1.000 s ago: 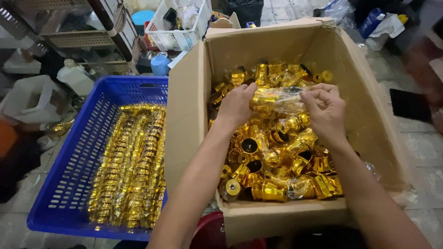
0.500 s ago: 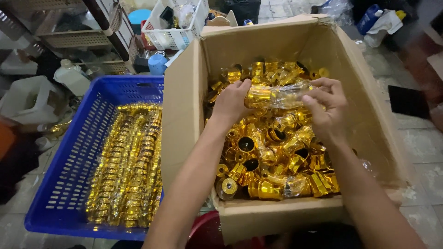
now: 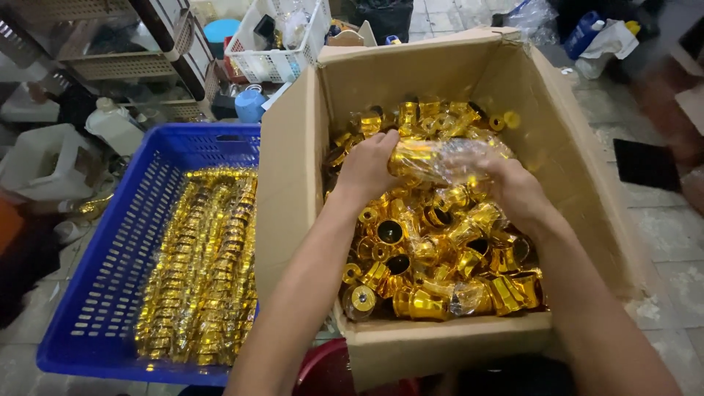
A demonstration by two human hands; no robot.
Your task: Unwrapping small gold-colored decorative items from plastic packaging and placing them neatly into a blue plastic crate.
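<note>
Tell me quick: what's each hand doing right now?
Left hand: closed on one end of a clear-wrapped sleeve of gold caps.
Right hand: gripping the sleeve's other end; motion-blurred.

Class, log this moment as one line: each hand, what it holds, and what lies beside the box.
left hand: grips sleeve of gold caps | right hand: grips same sleeve | box: loose gold caps | beside: blue crate with sleeves
</note>
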